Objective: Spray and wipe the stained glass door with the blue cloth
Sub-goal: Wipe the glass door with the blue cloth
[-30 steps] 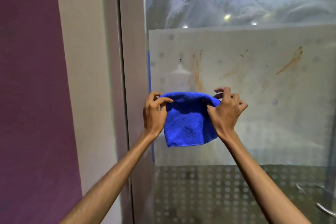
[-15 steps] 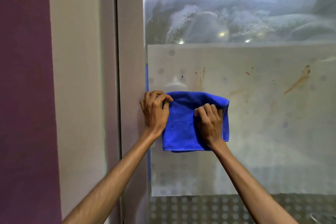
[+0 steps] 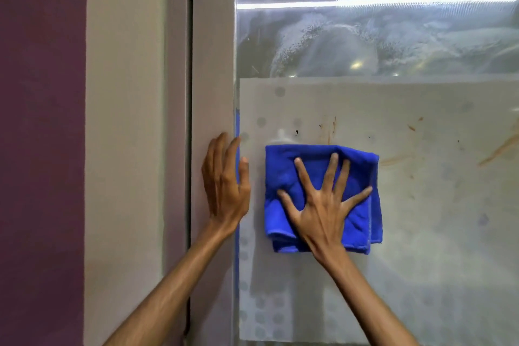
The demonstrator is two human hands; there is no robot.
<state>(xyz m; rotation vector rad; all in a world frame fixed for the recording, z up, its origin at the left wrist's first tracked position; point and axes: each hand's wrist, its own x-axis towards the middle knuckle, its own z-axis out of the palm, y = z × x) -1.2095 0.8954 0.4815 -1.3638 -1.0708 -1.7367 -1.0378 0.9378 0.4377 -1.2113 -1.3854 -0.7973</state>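
The folded blue cloth point(image 3: 283, 174) lies flat against the frosted band of the glass door point(image 3: 438, 222). My right hand point(image 3: 323, 205) presses it to the glass with the fingers spread wide. My left hand point(image 3: 224, 185) is off the cloth, fingers apart, resting on the door frame point(image 3: 213, 64) right at the glass edge. Orange-brown streaks point(image 3: 498, 149) mark the glass to the right of the cloth, and thinner ones point(image 3: 332, 129) sit just above it. Soapy white smears point(image 3: 309, 45) cover the clear glass higher up. No spray bottle is in view.
A grey door frame runs down the left of the glass. Beyond it stand a beige wall strip point(image 3: 123, 149) and a purple wall point(image 3: 42, 149). A dotted frosted pattern point(image 3: 261, 317) covers the lower glass. Ceiling lights reflect at the top.
Both hands first held the cloth up by its top corners. The right hand then flattened it on the glass and spread its fingers; the left hand let go and moved to the frame.
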